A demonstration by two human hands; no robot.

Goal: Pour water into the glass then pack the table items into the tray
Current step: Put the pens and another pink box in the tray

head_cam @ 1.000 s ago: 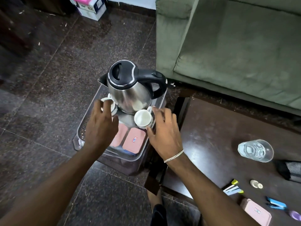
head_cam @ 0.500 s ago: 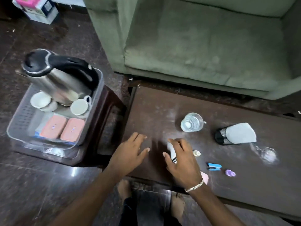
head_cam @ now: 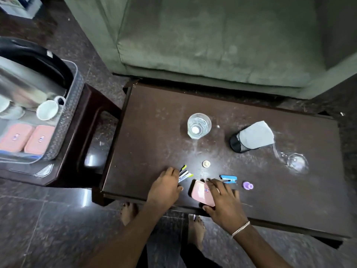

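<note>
Head view, looking down: we see a clear drinking glass with water in it point(head_cam: 199, 125) standing upright near the middle of a dark brown wooden table point(head_cam: 154, 132). At the table's near edge, the right hand point(head_cam: 224, 204) lies spread over a flat pink rectangular case point(head_cam: 200, 192), fingers on top and thumb at its near end; we cannot tell whether it grips the case. The left hand point(head_cam: 164, 188) rests just left of it, fingers loosely curled beside a small bunch of pens point(head_cam: 184, 174); whether it holds them is unclear. Near these lie a small cream round cap point(head_cam: 206, 164), a blue stapler point(head_cam: 229, 179) and a small purple bottle point(head_cam: 247, 185). Further right, a black mesh cup point(head_cam: 236, 143) lies tipped over with a grey cloth point(head_cam: 256, 137) on it. To the left, on a dark stool point(head_cam: 81, 132), a clear plastic tray point(head_cam: 63, 128) holds a steel kettle point(head_cam: 23, 82), white cups point(head_cam: 47, 110) and two pink cases point(head_cam: 27, 138).
</note>
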